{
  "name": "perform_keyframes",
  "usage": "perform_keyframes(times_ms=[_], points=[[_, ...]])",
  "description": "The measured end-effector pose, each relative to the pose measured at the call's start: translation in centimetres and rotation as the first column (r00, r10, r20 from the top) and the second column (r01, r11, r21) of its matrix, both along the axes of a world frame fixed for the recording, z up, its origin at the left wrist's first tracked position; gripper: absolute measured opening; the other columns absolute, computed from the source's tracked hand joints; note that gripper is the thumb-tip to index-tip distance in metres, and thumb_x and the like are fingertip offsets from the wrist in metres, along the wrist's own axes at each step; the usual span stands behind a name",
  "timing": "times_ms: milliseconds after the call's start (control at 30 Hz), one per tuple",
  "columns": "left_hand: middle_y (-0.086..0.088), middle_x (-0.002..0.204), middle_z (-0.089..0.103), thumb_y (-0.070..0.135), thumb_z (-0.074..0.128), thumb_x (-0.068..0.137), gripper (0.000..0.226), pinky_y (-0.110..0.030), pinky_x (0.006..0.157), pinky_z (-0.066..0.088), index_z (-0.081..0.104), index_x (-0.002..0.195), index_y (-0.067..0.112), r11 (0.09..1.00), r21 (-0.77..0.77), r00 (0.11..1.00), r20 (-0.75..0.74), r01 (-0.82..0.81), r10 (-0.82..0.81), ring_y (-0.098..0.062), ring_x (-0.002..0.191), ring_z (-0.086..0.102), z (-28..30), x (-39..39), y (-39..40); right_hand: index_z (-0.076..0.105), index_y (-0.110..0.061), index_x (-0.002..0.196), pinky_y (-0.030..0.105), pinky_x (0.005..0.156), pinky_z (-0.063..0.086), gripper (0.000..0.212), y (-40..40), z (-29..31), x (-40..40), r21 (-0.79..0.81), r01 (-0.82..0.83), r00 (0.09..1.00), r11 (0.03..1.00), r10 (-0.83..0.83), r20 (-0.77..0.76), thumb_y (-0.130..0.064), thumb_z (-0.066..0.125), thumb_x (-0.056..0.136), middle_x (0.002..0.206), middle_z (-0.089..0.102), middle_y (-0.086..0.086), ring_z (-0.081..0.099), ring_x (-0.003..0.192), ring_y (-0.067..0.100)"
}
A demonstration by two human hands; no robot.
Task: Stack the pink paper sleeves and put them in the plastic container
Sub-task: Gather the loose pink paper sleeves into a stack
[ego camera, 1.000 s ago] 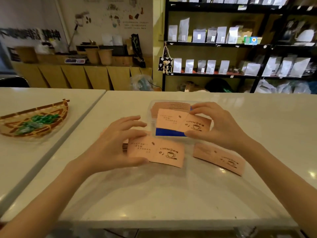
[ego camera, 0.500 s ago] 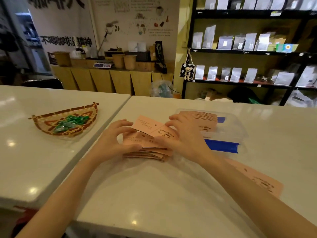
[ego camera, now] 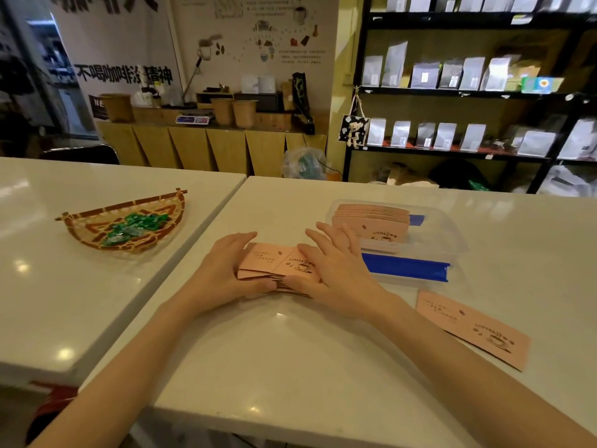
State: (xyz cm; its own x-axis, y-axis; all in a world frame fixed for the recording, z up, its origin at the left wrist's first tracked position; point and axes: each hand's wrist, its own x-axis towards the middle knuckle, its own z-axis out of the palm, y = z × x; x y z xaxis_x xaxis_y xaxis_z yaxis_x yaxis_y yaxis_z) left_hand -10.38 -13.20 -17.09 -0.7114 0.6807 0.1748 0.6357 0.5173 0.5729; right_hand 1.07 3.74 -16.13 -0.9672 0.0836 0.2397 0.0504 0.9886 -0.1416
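A stack of pink paper sleeves lies on the white table, squeezed between both hands. My left hand grips its left end, thumb under the near edge. My right hand covers its right end, fingers spread on top. Behind my right hand sits the clear plastic container with blue clips, and a row of pink sleeves stands on edge inside it. One loose pink sleeve lies flat on the table to the right, apart from both hands.
A woven bamboo basket with green wrapped candies rests on the neighbouring table to the left. A gap separates the two tables. Black shelves with silver bags stand behind the table, and a wooden counter lines the back wall.
The sleeve my right hand held has been laid on the stack. Both hands have closed in on the stack's ends and its top sleeves now lie squared. The camera has turned left.
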Motion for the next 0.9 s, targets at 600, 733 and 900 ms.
perform_keyframes(times_ms=[600, 733, 900], points=[[0.019, 0.143, 0.033, 0.053, 0.057, 0.074, 0.067, -0.020, 0.102, 0.027, 0.029, 0.134, 0.039, 0.768, -0.010, 0.769, 0.013, 0.640, -0.640, 0.007, 0.124, 0.028, 3.2, 12.5, 12.9, 0.050, -0.028, 0.125, 0.027, 0.100, 0.035, 0.057, 9.5, 1.7, 15.9, -0.277, 0.288, 0.949, 0.917, -0.313, -0.047, -0.057, 0.052, 0.076, 0.131, 0.053, -0.006, 0.043, 0.121, 0.009], [0.014, 0.145, 0.032, 0.050, 0.059, 0.076, 0.071, -0.023, 0.100, 0.030, 0.024, 0.136, 0.037, 0.749, -0.145, 0.763, 0.103, 0.647, -0.638, -0.006, 0.129, 0.032, 1.6, 13.2, 14.9, 0.046, -0.024, 0.128, 0.033, 0.106, 0.032, 0.069, 10.9, 0.3, 18.3, -0.245, 0.414, 0.910, 0.877, -0.397, 0.118, -0.058, 0.062, 0.070, 0.136, 0.047, -0.002, 0.037, 0.128, 0.017], [0.009, 0.148, 0.029, 0.047, 0.057, 0.079, 0.073, -0.021, 0.103, 0.025, 0.019, 0.139, 0.031, 0.755, -0.232, 0.787, 0.092, 0.613, -0.610, -0.009, 0.132, 0.030, 0.5, 13.1, 15.9, 0.043, -0.017, 0.132, 0.031, 0.111, 0.022, 0.095, 11.8, -0.9, 19.5, -0.142, 0.461, 0.880, 0.876, -0.430, 0.202, -0.075, 0.051, 0.058, 0.143, 0.039, 0.001, 0.025, 0.135, 0.018]])
